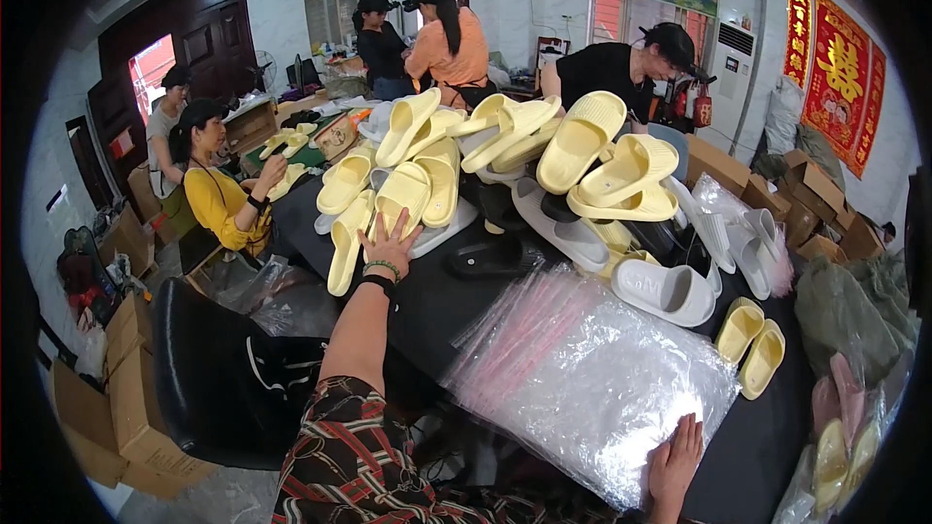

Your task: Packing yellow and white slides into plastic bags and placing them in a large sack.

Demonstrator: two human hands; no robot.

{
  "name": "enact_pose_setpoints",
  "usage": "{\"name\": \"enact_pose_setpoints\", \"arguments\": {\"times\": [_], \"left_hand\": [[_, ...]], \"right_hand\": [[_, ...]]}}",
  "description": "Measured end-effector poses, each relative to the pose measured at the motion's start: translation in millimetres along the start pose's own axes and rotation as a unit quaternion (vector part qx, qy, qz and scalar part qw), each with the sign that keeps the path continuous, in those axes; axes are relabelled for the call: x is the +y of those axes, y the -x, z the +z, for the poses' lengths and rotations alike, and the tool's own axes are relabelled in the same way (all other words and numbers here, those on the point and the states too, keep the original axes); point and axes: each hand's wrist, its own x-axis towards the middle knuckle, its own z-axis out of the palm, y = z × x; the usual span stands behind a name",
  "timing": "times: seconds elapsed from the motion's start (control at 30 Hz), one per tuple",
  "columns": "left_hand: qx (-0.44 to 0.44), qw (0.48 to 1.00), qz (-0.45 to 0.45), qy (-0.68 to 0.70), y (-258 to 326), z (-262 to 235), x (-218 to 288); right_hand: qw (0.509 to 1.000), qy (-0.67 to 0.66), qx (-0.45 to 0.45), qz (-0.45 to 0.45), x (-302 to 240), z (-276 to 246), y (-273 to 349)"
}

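My left hand [390, 250] reaches forward with fingers spread. Its fingertips rest on or just over a pale yellow slide slipper [404, 190] at the near left of a heap of slippers. I cannot tell whether it presses on the slipper. My right hand [676, 458] lies flat on the near right corner of a stack of clear plastic bags [621, 378] with pink strips, and nothing is in it. A pair of yellow slippers [741, 330] sits just right of the bags. A light grey slipper [664, 291] lies beyond them, and a black slipper [493, 258] is behind the stack's far left edge.
The slippers and bags lie on a black-covered table [417, 330]. A black chair [209, 359] and cardboard boxes [146, 408] stand at left. More boxes [815, 199] and bagged slippers [840, 446] are at right. A person in yellow [218, 199] and other people work around the table.
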Motion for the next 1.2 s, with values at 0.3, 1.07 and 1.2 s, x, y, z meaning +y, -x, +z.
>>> {"name": "enact_pose_setpoints", "arguments": {"times": [0.3, 1.07, 1.2], "left_hand": [[0.008, 0.998, -0.004, -0.064, 9, -19, 19], [-0.011, 0.732, 0.615, 0.293, 218, -116, 302], [-0.018, 0.757, 0.596, 0.268, 241, -87, 318]], "right_hand": [[1.000, -0.028, 0.007, 0.001, 4, 3, 1], [0.999, -0.046, 0.021, 0.004, -7, 2, -6], [0.999, -0.027, 0.016, 0.006, -9, 1, -4]]}}
